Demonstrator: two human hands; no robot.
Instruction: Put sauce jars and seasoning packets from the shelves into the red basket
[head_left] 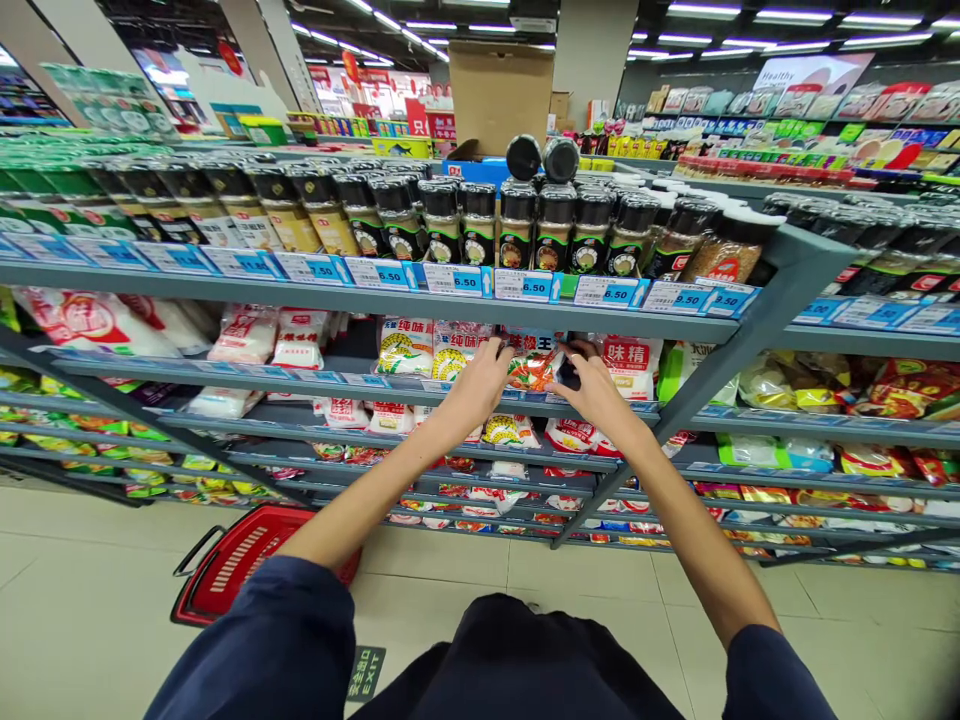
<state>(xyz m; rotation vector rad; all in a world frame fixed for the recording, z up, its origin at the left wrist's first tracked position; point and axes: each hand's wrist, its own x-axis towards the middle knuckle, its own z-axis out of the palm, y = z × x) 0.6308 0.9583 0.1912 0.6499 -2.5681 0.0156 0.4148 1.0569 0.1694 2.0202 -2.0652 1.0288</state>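
Note:
A seasoning packet [531,362] with a red-and-white front and food pictures stands upright on the second shelf, between my hands. My left hand [474,388] is at its left edge, fingers bent and closed on it. On the other side my right hand [594,392] holds the right edge, with the thumb at the lower front corner and the fingers curled by a dark gap. Yellow-and-white packets [406,347] stand just left of my left hand. A white packet with red print [628,365] is right behind my right hand.
Spice jars with black caps [478,222] line the shelf above, with price tags [459,280] along its edge. A cardboard box [501,100] rises behind them. A slanted grey shelf post [701,385] is to the right. The red shopping basket [251,560] sits on the floor at left.

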